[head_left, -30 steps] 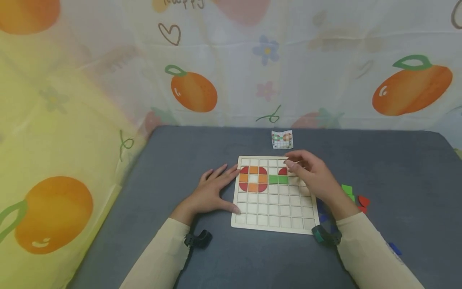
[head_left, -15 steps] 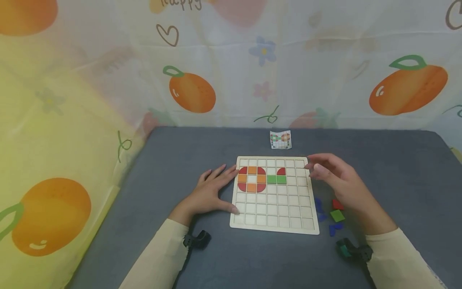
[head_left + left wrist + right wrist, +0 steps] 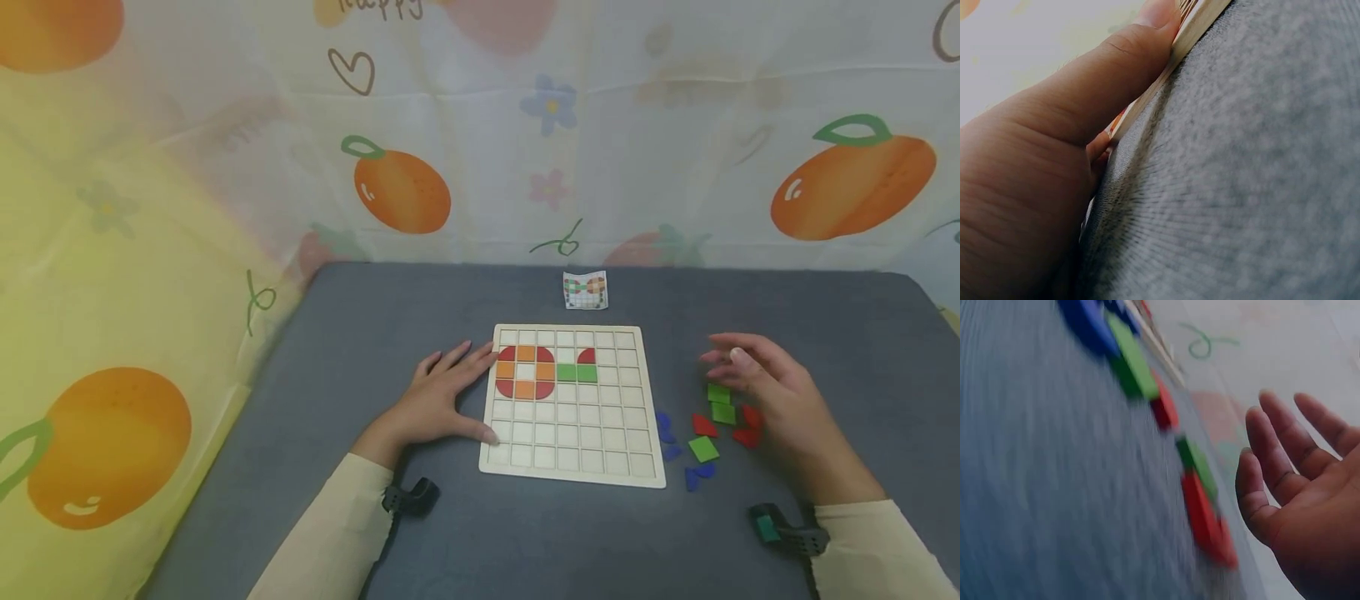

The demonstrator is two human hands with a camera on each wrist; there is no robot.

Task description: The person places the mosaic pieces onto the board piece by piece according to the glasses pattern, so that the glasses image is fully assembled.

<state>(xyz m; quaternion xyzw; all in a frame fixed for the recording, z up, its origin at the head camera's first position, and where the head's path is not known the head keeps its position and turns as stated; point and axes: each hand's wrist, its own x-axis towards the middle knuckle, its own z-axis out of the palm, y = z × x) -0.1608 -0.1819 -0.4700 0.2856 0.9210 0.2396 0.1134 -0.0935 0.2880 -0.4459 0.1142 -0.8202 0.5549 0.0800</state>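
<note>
"What are you working on?"

"On the grey table lies my pale gridded board, flat."

"Holding anything?"

"My left hand only rests at its left edge, fingers spread. My right hand hangs by the loose pieces on the right, fingers slightly bent and apart; I see nothing pinched."

"Which step is this?"

"Between placements, I'd judge, following the card beyond the board. A red-and-orange ring sits at the left, then two laid green squares, with a red corner above the right-hand one."

"And next?"

"It likely calls for pinching one from the loose green squares, red pieces or blue pieces; which, I can't tell. Then I'd seat it without nudging its neighbours."
</note>
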